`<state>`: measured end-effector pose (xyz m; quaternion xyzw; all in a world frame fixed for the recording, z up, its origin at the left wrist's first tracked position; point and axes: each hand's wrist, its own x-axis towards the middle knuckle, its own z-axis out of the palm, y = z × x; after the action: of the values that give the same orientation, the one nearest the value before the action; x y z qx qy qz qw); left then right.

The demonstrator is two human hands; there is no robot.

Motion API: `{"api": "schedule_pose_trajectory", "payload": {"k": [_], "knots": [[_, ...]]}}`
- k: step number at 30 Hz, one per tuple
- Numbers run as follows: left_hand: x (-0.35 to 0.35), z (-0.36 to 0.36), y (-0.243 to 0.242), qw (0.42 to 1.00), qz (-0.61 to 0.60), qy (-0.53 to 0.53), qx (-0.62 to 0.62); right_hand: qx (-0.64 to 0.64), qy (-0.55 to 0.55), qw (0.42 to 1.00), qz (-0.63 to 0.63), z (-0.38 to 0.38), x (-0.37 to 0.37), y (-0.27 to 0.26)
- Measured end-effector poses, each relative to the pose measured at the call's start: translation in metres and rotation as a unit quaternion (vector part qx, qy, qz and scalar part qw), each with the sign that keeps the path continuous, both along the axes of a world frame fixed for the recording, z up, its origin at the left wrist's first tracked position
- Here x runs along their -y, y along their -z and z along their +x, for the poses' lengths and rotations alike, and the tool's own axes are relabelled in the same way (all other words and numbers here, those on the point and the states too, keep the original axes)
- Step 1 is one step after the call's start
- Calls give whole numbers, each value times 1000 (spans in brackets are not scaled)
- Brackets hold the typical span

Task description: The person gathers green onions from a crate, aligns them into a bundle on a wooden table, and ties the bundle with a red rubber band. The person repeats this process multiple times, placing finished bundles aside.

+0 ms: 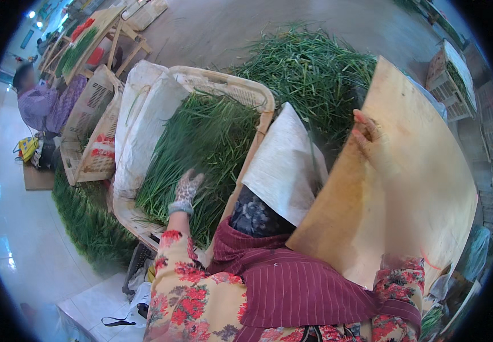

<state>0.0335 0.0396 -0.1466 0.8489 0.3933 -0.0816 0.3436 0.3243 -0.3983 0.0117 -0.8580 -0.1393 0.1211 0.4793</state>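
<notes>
My left hand (189, 186), in a leopard-print glove with a grey cuff, is over long green leafy stalks (212, 128), perhaps chives, in a cream plastic crate (267, 92). Its fingers look slightly spread, and I cannot tell whether they press on the stalks. A white sheet (137, 124) lines the crate's left side. My bare right hand (372, 134) is at the left edge of a large plywood board (434, 184), fingers bent and apart with nothing seen between them. The right forearm is blurred. Another white sheet (287, 166) covers part of my lap between crate and board.
A loose heap of green stalks (310, 64) lies on the floor beyond the crate. More greens (88, 218) and another crate (86, 124) are at the left, near a seated person (39, 100). A wooden table (94, 38) stands behind; a filled crate (449, 85) is far right.
</notes>
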Motion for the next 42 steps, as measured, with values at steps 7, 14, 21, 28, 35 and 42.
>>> {"api": "schedule_pose_trajectory", "payload": {"k": [7, 14, 21, 28, 35, 42], "knots": [[-67, 42, 24, 998, 36, -46, -31, 79, -3, 997, -18, -2, -18, -5], [-74, -65, 50, 953, 96, -103, -269, 88, -30, 994, -53, 13, 1, 17], [-152, -142, 60, 939, 152, -126, -281, 152, -22, 975, -158, 23, 6, 26], [-206, -128, 75, 951, 72, -91, -285, 226, -38, 938, -259, 24, -16, 17], [-228, -125, 94, 920, -39, -26, -388, 185, -32, 956, -225, 29, -11, 21], [-216, -135, 109, 954, -15, -119, -275, 156, -13, 964, -213, 35, 1, 25]]}}
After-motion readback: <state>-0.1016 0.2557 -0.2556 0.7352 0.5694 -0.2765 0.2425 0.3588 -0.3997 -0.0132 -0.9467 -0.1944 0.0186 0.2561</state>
